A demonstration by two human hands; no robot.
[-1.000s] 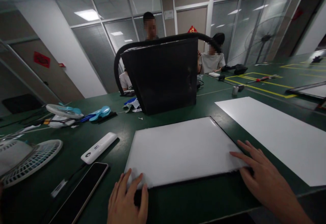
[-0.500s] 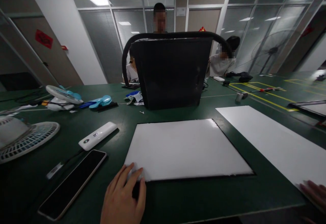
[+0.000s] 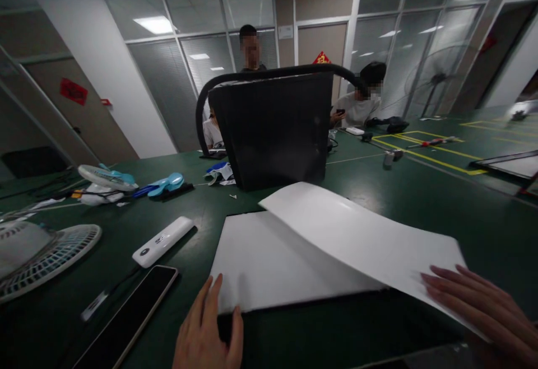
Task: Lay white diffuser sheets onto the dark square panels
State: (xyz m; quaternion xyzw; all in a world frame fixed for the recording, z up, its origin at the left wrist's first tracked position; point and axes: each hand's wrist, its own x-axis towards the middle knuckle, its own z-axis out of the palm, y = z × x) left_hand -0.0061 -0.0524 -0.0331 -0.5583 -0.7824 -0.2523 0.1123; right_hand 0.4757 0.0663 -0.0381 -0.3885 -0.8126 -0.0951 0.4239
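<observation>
A white panel with a thin black border [image 3: 269,265] lies flat on the green table in front of me. My left hand [image 3: 208,332] rests on its near left corner, fingers spread and flat. A loose white sheet [image 3: 357,234] is lifted over the panel's right half. My right hand [image 3: 483,313] grips that sheet at its near right edge, fingers stretched along the top. The thumb is hidden under the sheet.
A black basket with a curved handle [image 3: 273,128] stands just behind the panel. To the left lie a phone [image 3: 130,318], a white remote [image 3: 163,242], a white fan [image 3: 42,260] and blue clips [image 3: 166,183]. Other people sit and stand at the far side. Another framed panel [image 3: 510,164] lies at the far right.
My right hand left the panel's right corner, took the white sheet from the right and has swung it leftward over the panel. The left hand stayed on the near left corner.
</observation>
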